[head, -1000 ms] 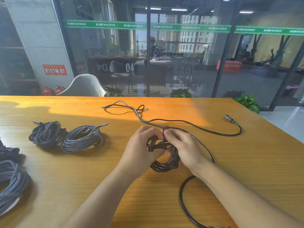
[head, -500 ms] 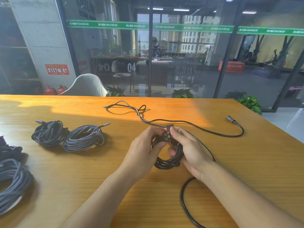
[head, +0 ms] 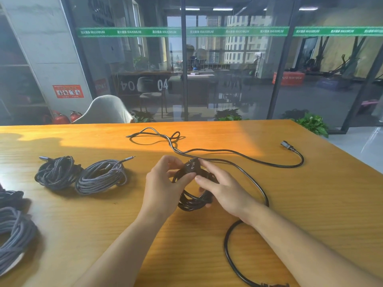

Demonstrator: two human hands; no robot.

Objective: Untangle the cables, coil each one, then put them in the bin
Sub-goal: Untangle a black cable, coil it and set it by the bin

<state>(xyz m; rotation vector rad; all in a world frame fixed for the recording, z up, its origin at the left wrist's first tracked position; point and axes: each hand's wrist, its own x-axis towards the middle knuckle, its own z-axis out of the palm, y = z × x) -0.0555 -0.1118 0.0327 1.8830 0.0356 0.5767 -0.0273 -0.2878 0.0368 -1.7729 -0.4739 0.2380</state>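
Both hands coil the black power cable (head: 244,171) on the desk (head: 310,204).
Left hand (head: 163,187) and right hand (head: 223,191) pinch the coil; its loose length trails toward 1 o'clock.

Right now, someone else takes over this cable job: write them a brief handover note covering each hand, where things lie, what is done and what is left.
Left hand and right hand both hold the partly wound black cable coil over the table; the plug sits between the fingertips.
Its loose length trails across the table to the far connector.
Done: two braided coils lie at left, with more at the left edge.
Left: finish winding. No bin is in view.
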